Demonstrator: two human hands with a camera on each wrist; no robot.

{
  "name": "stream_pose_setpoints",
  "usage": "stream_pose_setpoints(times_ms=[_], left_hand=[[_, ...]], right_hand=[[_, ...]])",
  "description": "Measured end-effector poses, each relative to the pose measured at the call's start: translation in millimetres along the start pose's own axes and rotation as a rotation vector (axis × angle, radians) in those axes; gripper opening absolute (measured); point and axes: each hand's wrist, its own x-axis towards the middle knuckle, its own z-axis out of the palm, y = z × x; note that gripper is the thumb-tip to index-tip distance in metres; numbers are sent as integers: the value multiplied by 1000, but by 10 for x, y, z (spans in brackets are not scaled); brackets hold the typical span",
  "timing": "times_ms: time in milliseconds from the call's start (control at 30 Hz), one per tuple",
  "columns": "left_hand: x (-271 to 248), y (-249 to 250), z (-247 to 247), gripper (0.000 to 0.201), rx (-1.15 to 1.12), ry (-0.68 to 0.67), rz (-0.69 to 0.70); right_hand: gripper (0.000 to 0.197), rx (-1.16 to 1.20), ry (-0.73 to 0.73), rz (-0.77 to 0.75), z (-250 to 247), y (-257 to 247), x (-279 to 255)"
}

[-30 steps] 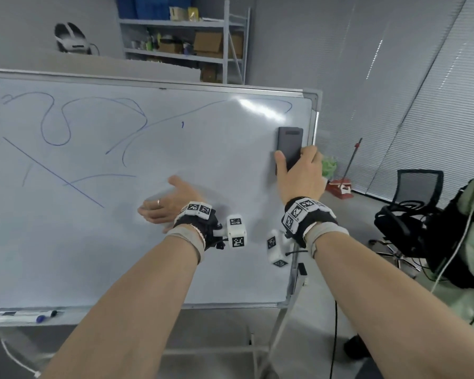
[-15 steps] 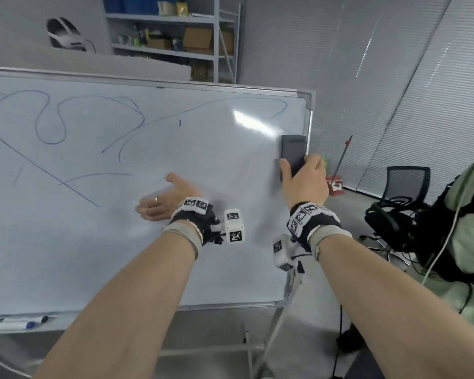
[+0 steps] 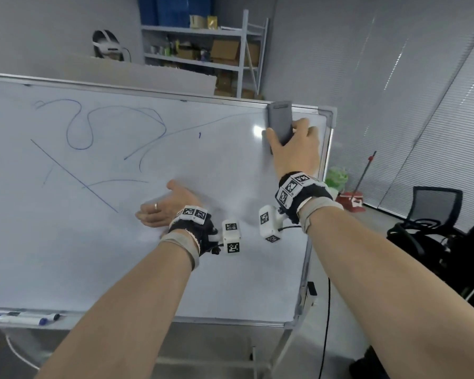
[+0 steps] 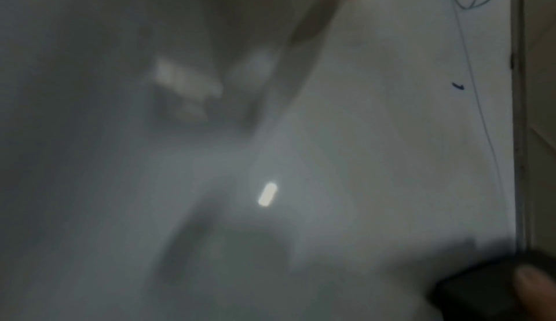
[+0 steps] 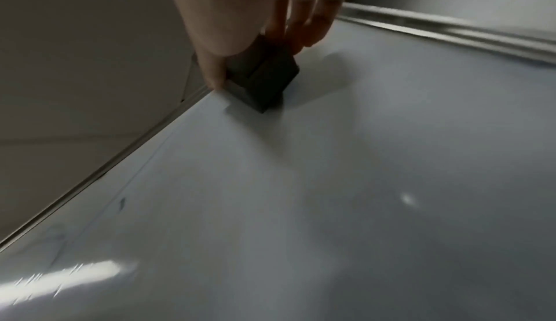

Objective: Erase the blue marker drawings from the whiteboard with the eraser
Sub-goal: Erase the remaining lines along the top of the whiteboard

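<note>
My right hand grips a dark grey eraser and presses it against the whiteboard at its top right corner, just under the frame. The right wrist view shows the eraser pinched between thumb and fingers, flat on the board by the top edge. Blue marker drawings cover the upper left: loops, a long curve running toward the eraser, a diagonal line and a small tick. My left hand lies flat on the board's middle with straight fingers. The left wrist view is dim and blurred.
Markers lie in the tray at the board's lower left. Behind the board stand a metal shelf with boxes and a partition. To the right are a red mop, a black office chair and window blinds.
My right hand has slid the eraser from the board's right edge up to the top right corner. The left hand stays flat on the board.
</note>
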Motion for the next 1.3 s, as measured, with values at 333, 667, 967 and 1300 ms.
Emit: stream_pose_setpoints(times_ms=[333,667,967,1300], left_hand=[[-41,-183,58,107,61,-56,19],[130,-57,10,97,-5,45,27],[148,-108,75,98,57,1,-10],[359,53,-203,86,40,11,-74]], right_hand=[[54,-86,133,89,-66,414,39],[54,-95,52,-119,245,-95,12],[52,-110,286,253,192,226,128],[50,-54,7,-227,574,-474,-111]])
